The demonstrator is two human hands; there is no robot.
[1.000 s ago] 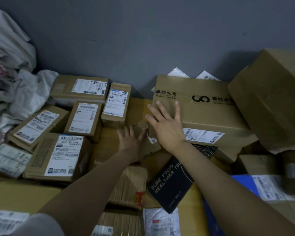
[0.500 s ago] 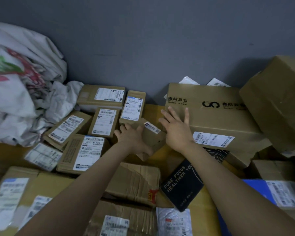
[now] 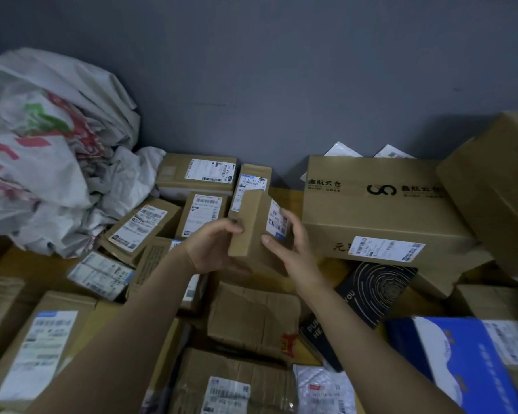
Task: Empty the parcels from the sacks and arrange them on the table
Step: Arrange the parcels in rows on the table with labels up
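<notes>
A small brown cardboard parcel (image 3: 251, 222) with a white label on its right face is held upright above the table. My left hand (image 3: 211, 248) grips its left side and my right hand (image 3: 290, 249) grips its right side over the label. Crumpled white sacks (image 3: 42, 162) with red and green print are heaped at the far left against the wall. Several small labelled parcels (image 3: 198, 174) lie in rows behind and left of my hands on the wooden table (image 3: 284, 194).
A large printed carton (image 3: 380, 210) sits right of my hands, a tilted big box (image 3: 497, 186) beyond it. A black box (image 3: 368, 291), a blue and white box (image 3: 461, 360) and flattened brown parcels (image 3: 251, 318) crowd the near side. A grey wall stands behind.
The small parcel that lay beside the large carton has been lifted and turned upright, now held by both hands. My right hand left the carton. The view shifted left, showing more of the sacks.
</notes>
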